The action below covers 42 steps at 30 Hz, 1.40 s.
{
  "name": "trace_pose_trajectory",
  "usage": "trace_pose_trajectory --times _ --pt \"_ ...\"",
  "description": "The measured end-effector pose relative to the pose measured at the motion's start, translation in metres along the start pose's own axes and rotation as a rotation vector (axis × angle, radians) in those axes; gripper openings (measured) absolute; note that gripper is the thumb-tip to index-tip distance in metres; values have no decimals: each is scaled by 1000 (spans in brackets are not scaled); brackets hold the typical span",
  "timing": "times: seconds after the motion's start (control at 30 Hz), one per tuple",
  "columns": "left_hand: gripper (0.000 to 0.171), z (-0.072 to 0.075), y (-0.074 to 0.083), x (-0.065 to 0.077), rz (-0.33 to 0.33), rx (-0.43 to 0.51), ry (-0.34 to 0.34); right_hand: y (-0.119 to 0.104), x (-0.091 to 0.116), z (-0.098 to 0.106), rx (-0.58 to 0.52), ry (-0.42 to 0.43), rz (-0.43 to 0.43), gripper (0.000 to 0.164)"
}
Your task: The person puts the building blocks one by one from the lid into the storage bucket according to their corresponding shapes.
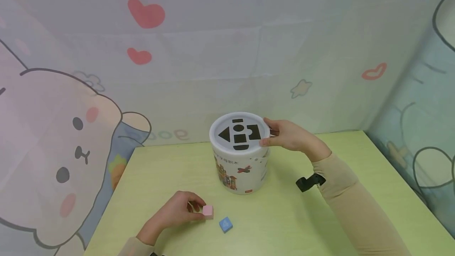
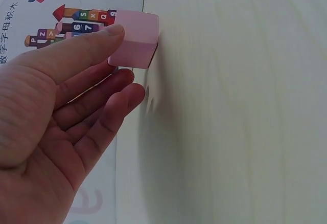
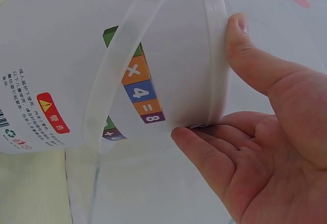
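My left hand (image 1: 179, 210) pinches a pink cube block (image 1: 207, 211) between thumb and fingers, low over the table's front part. In the left wrist view the thumb lies on the pink block (image 2: 135, 37), while other fingers stay loosely bent. A blue block (image 1: 225, 224) with a white 4 lies just right of it. Behind them stands a white round bucket (image 1: 241, 177), printed with toy blocks. Its lid (image 1: 217, 139) has dark shaped holes and sits on top. My right hand (image 1: 291, 135) grips the lid's right rim, thumb on top, fingers at the side below.
The pale green-yellow table (image 1: 170, 169) ends at a printed cloth backdrop (image 1: 213, 50) behind the bucket. Another cloth side (image 1: 426, 129) rises on the right. A translucent handle (image 3: 110, 75) hangs down the bucket's side.
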<state>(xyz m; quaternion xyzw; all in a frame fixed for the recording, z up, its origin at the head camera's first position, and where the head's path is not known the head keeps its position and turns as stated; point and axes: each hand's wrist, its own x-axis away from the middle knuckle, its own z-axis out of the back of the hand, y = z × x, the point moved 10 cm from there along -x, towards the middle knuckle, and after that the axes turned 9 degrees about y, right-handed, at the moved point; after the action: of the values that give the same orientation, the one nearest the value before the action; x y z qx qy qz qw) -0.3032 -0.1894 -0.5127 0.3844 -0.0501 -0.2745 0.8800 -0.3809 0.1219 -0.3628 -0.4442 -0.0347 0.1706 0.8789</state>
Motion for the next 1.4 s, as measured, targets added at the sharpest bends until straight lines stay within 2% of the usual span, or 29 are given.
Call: trace_pose_trajectory --times 0.37,0.53,0.7,1.03,1.2,1.4 --pt "24 3 -1 4 32 9 6 -3 -1 -3 5 1 10 99" --pt "24 7 -3 5 61 -8 39 -2 -2 -4 5 -3 4 100" --pt "22 18 -4 4 43 -31 113 -3 -2 -4 7 -3 3 100" --pt "21 52 4 3 16 37 317 0 -2 -3 24 2 -8 100" --pt "24 70 12 3 -3 63 426 1 -3 -2 20 1 -11 99" --pt "25 80 23 0 -38 79 493 0 -1 -1 17 2 -10 99"
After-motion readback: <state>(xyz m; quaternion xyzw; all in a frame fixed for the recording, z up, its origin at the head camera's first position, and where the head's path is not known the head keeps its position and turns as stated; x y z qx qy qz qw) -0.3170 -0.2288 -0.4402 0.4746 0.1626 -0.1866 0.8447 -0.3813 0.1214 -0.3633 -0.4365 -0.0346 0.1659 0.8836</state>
